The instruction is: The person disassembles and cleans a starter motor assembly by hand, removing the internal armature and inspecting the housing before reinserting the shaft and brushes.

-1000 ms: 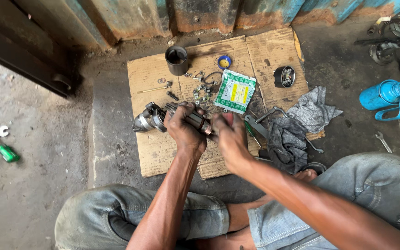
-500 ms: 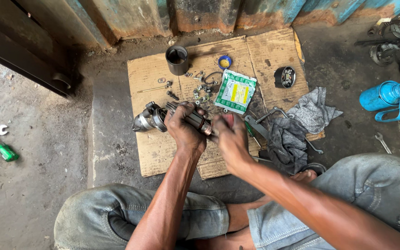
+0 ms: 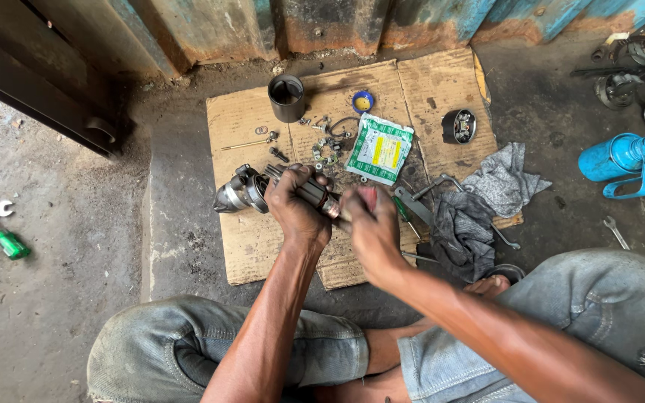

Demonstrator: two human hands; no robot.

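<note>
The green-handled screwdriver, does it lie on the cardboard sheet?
No, the green-handled screwdriver lies on bare concrete far left of the cardboard sheet.

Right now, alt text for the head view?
A seated person's left hand grips a motor armature while the right hand works at its end, over cardboard strewn with small parts, a green packet and rags.

Green-and-yellow packet point(image 3: 380, 148), blue bottle point(image 3: 615, 157), grey rags point(image 3: 479, 205), brown cardboard point(image 3: 244, 239).
</note>
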